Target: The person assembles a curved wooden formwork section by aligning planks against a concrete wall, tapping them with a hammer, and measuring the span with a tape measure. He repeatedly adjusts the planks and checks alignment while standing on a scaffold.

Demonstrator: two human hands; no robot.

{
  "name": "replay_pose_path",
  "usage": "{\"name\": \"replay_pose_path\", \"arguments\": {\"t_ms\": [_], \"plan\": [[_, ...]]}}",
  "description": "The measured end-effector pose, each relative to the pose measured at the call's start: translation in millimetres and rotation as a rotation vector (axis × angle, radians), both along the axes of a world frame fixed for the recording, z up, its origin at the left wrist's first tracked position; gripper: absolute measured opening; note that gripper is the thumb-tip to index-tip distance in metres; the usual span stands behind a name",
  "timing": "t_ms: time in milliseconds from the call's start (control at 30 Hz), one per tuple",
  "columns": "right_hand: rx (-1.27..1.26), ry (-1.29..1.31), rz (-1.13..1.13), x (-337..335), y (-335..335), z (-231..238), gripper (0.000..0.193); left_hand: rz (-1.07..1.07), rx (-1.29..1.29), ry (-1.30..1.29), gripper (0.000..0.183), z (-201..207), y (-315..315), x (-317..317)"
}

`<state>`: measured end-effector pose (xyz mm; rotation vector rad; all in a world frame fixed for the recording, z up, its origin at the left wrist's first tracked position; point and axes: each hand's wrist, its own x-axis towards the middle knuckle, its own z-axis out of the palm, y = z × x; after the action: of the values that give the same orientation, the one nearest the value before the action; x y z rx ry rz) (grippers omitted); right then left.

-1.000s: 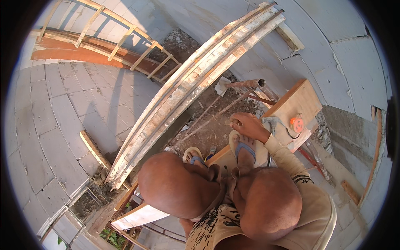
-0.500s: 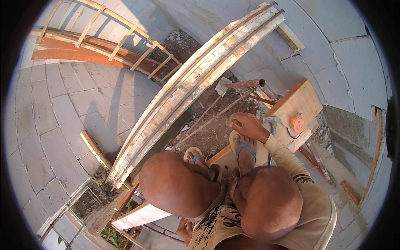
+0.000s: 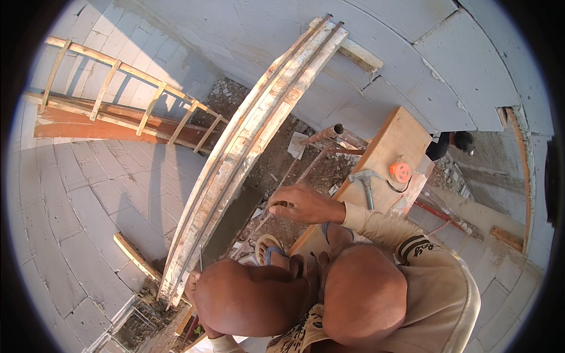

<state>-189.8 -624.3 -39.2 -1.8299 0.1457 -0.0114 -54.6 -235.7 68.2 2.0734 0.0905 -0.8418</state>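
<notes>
My right hand point(image 3: 306, 203) hangs in the air before my knees, palm down. Its fingers are loosely bent, a gap shows between thumb and fingers, and I see nothing in them. My left hand point(image 3: 192, 286) is mostly hidden behind my left knee, at the near end of a long wooden beam form point(image 3: 241, 144) with metal bars along its top. A thin rod point(image 3: 200, 257) sticks up close to that hand; whether I hold it is unclear. Right of my right hand, a claw hammer point(image 3: 367, 186) and a round orange tape reel point(image 3: 400, 172) lie on a wooden board point(image 3: 393, 136).
A wooden ladder point(image 3: 112, 88) leans at the far left beside a reddish board point(image 3: 70, 125). Grey block walls point(image 3: 406, 65) stand around. Below the board are metal scaffold pipes point(image 3: 325, 134) and rubble. Another person's dark-haired head point(image 3: 462, 141) shows low at the right.
My right hand has moved left, away from the board and my foot, uncovering the hammer. My left hand has come forward to the beam form's near end. Another person has come into view.
</notes>
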Motion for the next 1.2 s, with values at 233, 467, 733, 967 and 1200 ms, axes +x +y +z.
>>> {"name": "replay_pose_path", "arguments": {"t_ms": [233, 467, 733, 967, 1200], "plan": [[0.639, -0.034, -0.541, 37.0, 13.6, 17.7, 0.034, -0.660, -0.352, -0.178, 0.033, -69.4, -261.2, 20.2], [0.624, -0.164, -1.041, 28.3, -128.2, 9.0, 0.028, -0.793, -0.333, -1.204, 0.024, -76.0, -343.2, 45.1], [0.885, -0.049, -1.310, 67.2, -276.1, -23.8, 0.017, -0.897, 0.172, -1.145, 0.073, -101.5, -348.1, 61.1], [0.815, -0.058, -1.348, 88.8, -299.2, -41.5, 0.012, -0.926, 0.209, -1.098, 0.069, -102.0, -349.7, 61.8], [0.801, -0.042, -1.383, 98.5, -307.5, -46.7, 0.012, -0.926, 0.196, -1.103, 0.069, -99.3, -348.9, 59.9]]}}
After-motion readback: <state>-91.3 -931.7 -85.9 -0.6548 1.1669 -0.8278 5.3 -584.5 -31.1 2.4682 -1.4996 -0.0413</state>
